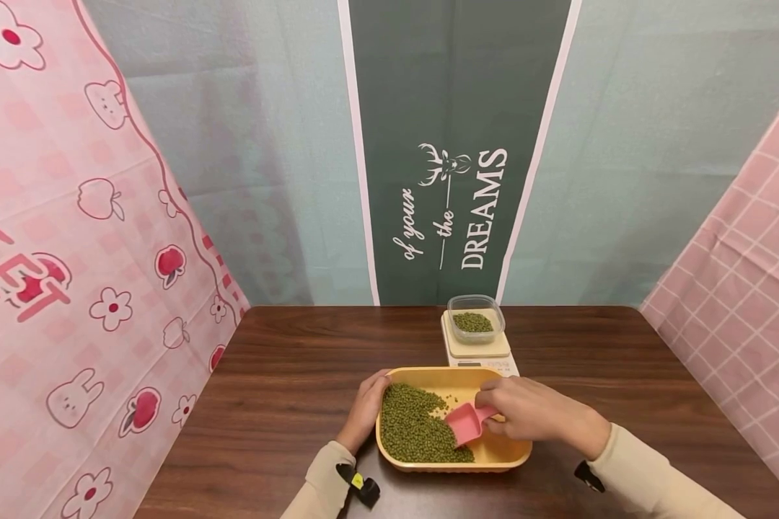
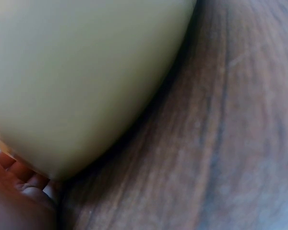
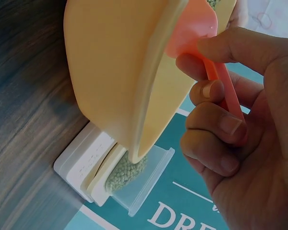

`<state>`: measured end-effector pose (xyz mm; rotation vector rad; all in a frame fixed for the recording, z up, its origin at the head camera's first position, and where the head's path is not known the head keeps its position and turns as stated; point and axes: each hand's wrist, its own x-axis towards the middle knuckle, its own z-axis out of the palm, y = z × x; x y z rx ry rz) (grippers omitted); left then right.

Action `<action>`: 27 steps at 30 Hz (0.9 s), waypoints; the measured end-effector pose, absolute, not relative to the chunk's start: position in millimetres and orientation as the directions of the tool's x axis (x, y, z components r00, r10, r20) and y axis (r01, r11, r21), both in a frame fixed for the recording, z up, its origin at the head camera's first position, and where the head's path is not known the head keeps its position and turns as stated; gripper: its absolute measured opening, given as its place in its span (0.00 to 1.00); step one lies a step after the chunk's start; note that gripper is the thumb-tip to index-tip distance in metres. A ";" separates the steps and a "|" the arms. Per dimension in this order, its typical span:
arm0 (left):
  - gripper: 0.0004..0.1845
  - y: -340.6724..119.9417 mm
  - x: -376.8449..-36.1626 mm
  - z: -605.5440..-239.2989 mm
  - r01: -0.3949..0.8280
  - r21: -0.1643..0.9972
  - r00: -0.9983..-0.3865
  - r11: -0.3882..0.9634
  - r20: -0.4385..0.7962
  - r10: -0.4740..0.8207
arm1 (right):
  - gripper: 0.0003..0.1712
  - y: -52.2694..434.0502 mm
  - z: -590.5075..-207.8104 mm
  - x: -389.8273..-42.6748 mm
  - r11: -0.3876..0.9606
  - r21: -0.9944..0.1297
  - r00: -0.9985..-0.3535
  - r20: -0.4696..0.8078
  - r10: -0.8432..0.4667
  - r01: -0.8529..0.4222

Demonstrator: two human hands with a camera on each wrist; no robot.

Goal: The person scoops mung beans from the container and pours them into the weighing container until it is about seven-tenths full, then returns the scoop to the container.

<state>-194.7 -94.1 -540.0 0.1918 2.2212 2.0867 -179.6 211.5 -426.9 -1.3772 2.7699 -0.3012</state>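
While the right hand (image 1: 532,411) pinches the handle of a pink scoop (image 1: 465,422) between thumb and curled fingers, the scoop's mouth dips into green beans (image 1: 415,429) heaped in a yellow tray (image 1: 513,455). That tray sits near the front edge of the tabletop (image 1: 285,389), about midway along it. Its beans are piled toward the left side, leaving bare tray floor on the right. Judging by looks, the scoop is light, stiff plastic, best held by its short handle as it is now; the beans are small, hard and loose, likely to roll and spill if the scoop tilts.

Against the tray's left wall lies the left hand (image 1: 366,411), its fingers touching the rim; the left wrist view shows fingertips (image 2: 24,184) under the tray's curved side, though how far they curl I cannot tell.

Just behind the tray, toward the back edge, stands a white scale (image 1: 477,351) carrying a clear tub (image 1: 475,317) with a shallow layer of beans inside. Patterned cloths hang behind and beside the tabletop.
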 end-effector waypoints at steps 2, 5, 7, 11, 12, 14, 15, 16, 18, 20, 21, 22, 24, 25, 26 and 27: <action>0.22 -93.9 -195.1 -540.0 0.025 0.998 -0.989 0.057 0.016 0.148 | 0.13 209.9 -427.2 -179.8 0.585 -0.185 -0.603 0.056 -0.796 -0.789; 0.22 -93.5 -195.6 -539.7 0.020 0.999 -0.989 0.047 0.013 0.146 | 0.13 207.5 -428.1 -181.1 0.573 -0.179 -0.591 0.064 -0.804 -0.800; 0.22 -93.4 -195.4 -539.4 0.021 0.999 -0.989 0.038 0.015 0.145 | 0.13 206.0 -427.8 -182.1 0.566 -0.177 -0.584 0.067 -0.809 -0.805; 0.22 -93.1 -194.0 -537.8 0.021 0.999 -0.989 0.032 0.016 0.144 | 0.13 202.2 -427.3 -184.8 0.549 -0.162 -0.564 0.069 -0.823 -0.820; 0.22 -93.0 -193.9 -537.4 0.019 0.999 -0.990 0.032 0.015 0.142 | 0.13 201.1 -427.0 -185.3 0.545 -0.157 -0.560 0.069 -0.826 -0.824; 0.22 -92.7 -193.4 -536.6 0.013 0.999 -0.991 0.034 0.009 0.134 | 0.12 198.9 -426.6 -186.5 0.538 -0.143 -0.551 0.070 -0.832 -0.831; 0.22 -92.5 -193.4 -536.4 0.012 0.999 -0.991 0.033 0.008 0.133 | 0.12 198.0 -426.2 -187.0 0.537 -0.137 -0.549 0.070 -0.833 -0.832; 0.22 -92.5 -193.4 -536.3 0.014 0.999 -0.991 0.032 0.010 0.133 | 0.11 196.9 -426.1 -187.5 0.534 -0.131 -0.545 0.070 -0.836 -0.836; 0.22 -92.4 -193.1 -536.3 0.013 0.999 -0.991 0.031 0.009 0.132 | 0.11 195.0 -425.5 -188.0 0.526 -0.122 -0.536 0.075 -0.841 -0.842; 0.22 -92.4 -192.9 -536.7 0.017 0.999 -0.991 0.033 0.012 0.136 | 0.10 193.0 -425.5 -188.7 0.515 -0.117 -0.525 0.082 -0.847 -0.849; 0.22 -92.4 -192.9 -536.8 0.021 0.999 -0.990 0.035 0.016 0.137 | 0.10 192.0 -425.5 -188.8 0.512 -0.115 -0.522 0.084 -0.849 -0.851; 0.22 -92.4 -192.8 -536.9 0.022 0.999 -0.990 0.037 0.016 0.137 | 0.10 191.1 -425.3 -189.0 0.508 -0.111 -0.517 0.089 -0.851 -0.854; 0.22 -92.6 -193.1 -537.1 0.019 0.999 -0.991 0.039 0.014 0.136 | 0.10 189.3 -424.9 -189.2 0.505 -0.110 -0.514 0.090 -0.853 -0.856; 0.22 -92.6 -193.2 -537.0 0.018 0.999 -0.991 0.040 0.012 0.136 | 0.10 188.3 -424.6 -189.3 0.502 -0.109 -0.511 0.092 -0.855 -0.858; 0.22 -92.7 -193.3 -537.0 0.018 0.999 -0.991 0.044 0.012 0.135 | 0.10 187.6 -424.5 -189.5 0.501 -0.109 -0.510 0.090 -0.855 -0.859; 0.22 -92.9 -193.3 -537.2 0.017 0.999 -0.991 0.047 0.011 0.134 | 0.10 186.7 -424.2 -189.4 0.501 -0.112 -0.511 0.087 -0.855 -0.858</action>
